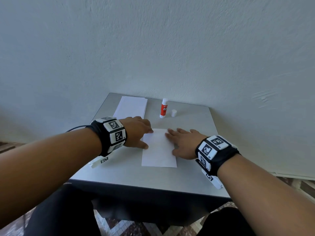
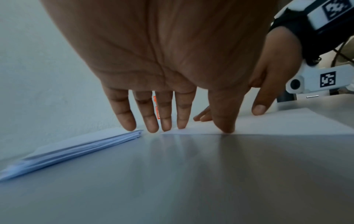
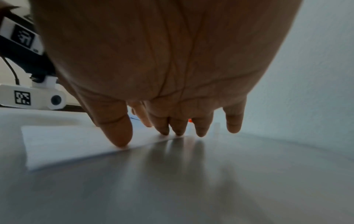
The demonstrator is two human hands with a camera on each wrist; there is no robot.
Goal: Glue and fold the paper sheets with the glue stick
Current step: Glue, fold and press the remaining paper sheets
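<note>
Both hands flatten a folded sheet on the grey table (image 1: 187,176).

The folded paper sheet (image 1: 158,150) lies mid-table, left hand (image 1: 136,132) and right hand (image 1: 183,142) pressing its side edges with straight fingers, grasping nothing. The paper stack (image 1: 130,107) lies behind, well apart. The uncapped glue stick (image 1: 164,108) stands by its cap (image 1: 173,113). Paper looks light, limp and slippery; lift by a corner.

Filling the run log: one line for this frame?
left hand: flat on folded sheet | right hand: flat on it | glue stick: upright, uncapped | cap: beside | stack: rear left
</note>
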